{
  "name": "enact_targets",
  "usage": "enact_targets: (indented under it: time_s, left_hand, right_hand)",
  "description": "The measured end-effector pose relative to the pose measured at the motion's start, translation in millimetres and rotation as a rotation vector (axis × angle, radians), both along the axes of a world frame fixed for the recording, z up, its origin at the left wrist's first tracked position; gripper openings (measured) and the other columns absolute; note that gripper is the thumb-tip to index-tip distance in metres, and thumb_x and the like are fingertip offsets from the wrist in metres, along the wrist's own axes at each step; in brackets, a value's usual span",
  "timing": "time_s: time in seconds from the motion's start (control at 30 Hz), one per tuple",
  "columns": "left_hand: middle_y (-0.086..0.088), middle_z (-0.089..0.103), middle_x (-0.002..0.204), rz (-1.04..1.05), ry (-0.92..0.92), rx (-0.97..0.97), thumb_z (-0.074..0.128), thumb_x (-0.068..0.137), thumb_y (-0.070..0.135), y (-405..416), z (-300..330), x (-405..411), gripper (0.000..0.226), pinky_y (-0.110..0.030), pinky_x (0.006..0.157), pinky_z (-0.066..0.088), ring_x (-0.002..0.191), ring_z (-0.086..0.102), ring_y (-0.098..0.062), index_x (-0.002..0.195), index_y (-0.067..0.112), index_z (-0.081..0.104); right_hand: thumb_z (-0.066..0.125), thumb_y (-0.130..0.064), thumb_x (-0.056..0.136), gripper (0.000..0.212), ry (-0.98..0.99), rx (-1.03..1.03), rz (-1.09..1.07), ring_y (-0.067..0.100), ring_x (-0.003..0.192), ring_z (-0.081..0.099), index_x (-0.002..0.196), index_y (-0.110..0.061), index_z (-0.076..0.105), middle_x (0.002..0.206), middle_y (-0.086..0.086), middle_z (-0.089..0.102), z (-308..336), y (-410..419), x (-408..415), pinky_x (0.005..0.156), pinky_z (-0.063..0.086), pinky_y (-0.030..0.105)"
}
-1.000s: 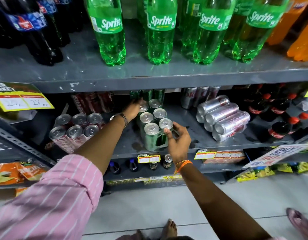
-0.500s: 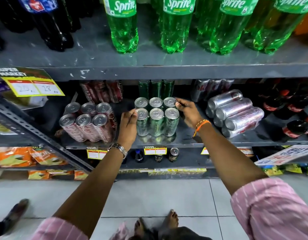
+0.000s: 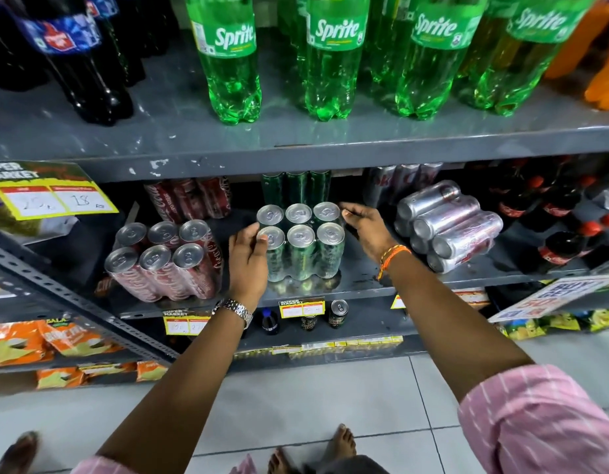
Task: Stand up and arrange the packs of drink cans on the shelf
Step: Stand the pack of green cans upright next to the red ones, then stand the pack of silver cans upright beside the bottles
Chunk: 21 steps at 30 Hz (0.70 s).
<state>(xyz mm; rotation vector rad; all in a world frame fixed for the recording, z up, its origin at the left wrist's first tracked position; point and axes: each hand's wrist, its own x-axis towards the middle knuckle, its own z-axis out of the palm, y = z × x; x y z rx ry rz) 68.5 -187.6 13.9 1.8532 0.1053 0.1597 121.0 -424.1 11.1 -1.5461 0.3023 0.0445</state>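
Note:
A green six-pack of cans (image 3: pixel 301 249) stands upright in the middle of the grey shelf (image 3: pixel 361 285). My left hand (image 3: pixel 249 263) grips its left front side, thumb on a can top. My right hand (image 3: pixel 364 227) holds its back right corner. To the left, a red six-pack (image 3: pixel 166 263) stands upright and leans slightly. On the right, a silver six-pack (image 3: pixel 448 229) lies on its side. More red (image 3: pixel 190 196), green (image 3: pixel 296 186) and silver (image 3: pixel 398 176) packs stand behind in the shadow.
The upper shelf edge (image 3: pixel 296 160) hangs low over the cans, carrying Sprite bottles (image 3: pixel 330 63) and dark cola bottles (image 3: pixel 87 70). Small cola bottles (image 3: pixel 566 230) crowd the right end. A slanted steel bar (image 3: pixel 74 302) crosses at left. Another person's foot (image 3: pixel 19 449) is on the floor.
One second ago the green pack was tilted and turned between my hands. Now it stands upright and square on the shelf, with my hands at either side of it.

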Motion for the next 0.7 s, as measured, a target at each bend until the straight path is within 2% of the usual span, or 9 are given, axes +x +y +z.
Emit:
enact_targets:
  time_s: [0.07, 0.13, 0.23, 0.3, 0.4, 0.5, 0.6, 0.7]
  left_hand:
    - [0.015, 0.051, 0.111, 0.045, -0.115, 0.047, 0.051, 0.091, 0.021, -10.4, 10.0, -2.4, 0.035, -0.046, 0.113, 0.037, 0.126, 0.049, -0.028, 0.124, 0.013, 0.060]
    - [0.012, 0.055, 0.112, 0.105, -0.239, 0.072, 0.053, 0.086, 0.021, -27.2, 22.2, -3.7, 0.034, -0.045, 0.108, 0.041, 0.121, 0.052, -0.026, 0.118, 0.014, 0.061]
    - [0.000, 0.059, 0.116, 0.039, -0.352, 0.128, 0.058, 0.084, 0.019, -66.8, 38.8, -4.9, 0.033, -0.038, 0.102, 0.044, 0.114, 0.055, -0.021, 0.116, 0.016, 0.063]
    - [-0.001, 0.058, 0.116, -0.085, -0.365, 0.143, 0.060, 0.083, 0.019, -97.6, 46.2, -3.5, 0.033, -0.034, 0.099, 0.044, 0.110, 0.056, -0.021, 0.115, 0.017, 0.062]
    - [-0.005, 0.060, 0.121, -0.266, -0.267, 0.208, 0.064, 0.084, 0.024, -148.9, 52.6, 6.5, 0.036, -0.042, 0.101, 0.046, 0.111, 0.059, -0.029, 0.120, 0.019, 0.062]
    - [-0.010, 0.061, 0.129, -0.388, -0.093, 0.332, 0.065, 0.087, 0.031, -196.9, 54.9, 29.9, 0.041, -0.037, 0.103, 0.045, 0.120, 0.058, -0.029, 0.126, 0.019, 0.062]
    - [-0.011, 0.061, 0.136, -0.526, 0.047, 0.435, 0.063, 0.089, 0.032, -246.8, 52.4, 52.4, 0.047, -0.035, 0.104, 0.045, 0.125, 0.057, -0.029, 0.133, 0.015, 0.057]
    - [-0.013, 0.063, 0.130, -0.611, 0.125, 0.534, 0.058, 0.093, 0.033, -288.7, 42.9, 74.5, 0.049, -0.032, 0.095, 0.046, 0.117, 0.061, -0.030, 0.136, 0.010, 0.053]
  right_hand:
    - [0.055, -0.007, 0.101, 0.038, -0.032, -0.027, -0.158, 0.011, 0.103, 0.059, 0.137, 0.001, 0.058, 0.120, 0.011, 0.065, -0.7, -8.8, -8.6, 0.096, 0.049, 0.023]
    - [0.058, -0.006, 0.099, 0.034, -0.099, -0.043, -0.323, 0.007, 0.088, 0.057, 0.131, 0.002, 0.062, 0.110, 0.009, 0.064, -1.4, -20.8, -19.0, 0.086, 0.048, 0.019]
    - [0.056, 0.006, 0.095, 0.022, -0.211, 0.024, -0.581, 0.017, 0.093, 0.057, 0.116, 0.002, 0.065, 0.105, 0.012, 0.064, 6.0, -45.4, -38.6, 0.090, 0.048, 0.030]
    - [0.055, 0.012, 0.092, 0.020, -0.257, 0.038, -0.746, 0.020, 0.095, 0.057, 0.104, -0.002, 0.064, 0.098, 0.011, 0.064, 12.8, -66.3, -49.0, 0.091, 0.047, 0.030]
    - [0.061, 0.008, 0.088, 0.018, -0.243, -0.032, -0.957, 0.016, 0.085, 0.059, 0.102, -0.001, 0.067, 0.089, 0.007, 0.065, 17.4, -106.6, -63.5, 0.083, 0.050, 0.023]
    - [0.072, -0.003, 0.085, 0.024, -0.110, -0.102, -1.073, 0.022, 0.094, 0.060, 0.108, 0.002, 0.067, 0.105, 0.020, 0.070, 10.8, -145.0, -71.7, 0.092, 0.051, 0.035]
    - [0.077, -0.019, 0.085, 0.049, 0.108, -0.167, -0.990, 0.027, 0.105, 0.063, 0.121, 0.010, 0.064, 0.122, 0.028, 0.067, -3.0, -178.5, -75.8, 0.098, 0.049, 0.043]
    - [0.077, -0.027, 0.085, 0.056, 0.210, -0.154, -0.876, 0.023, 0.098, 0.058, 0.119, 0.015, 0.062, 0.116, 0.024, 0.067, -15.0, -193.6, -72.7, 0.095, 0.050, 0.046]
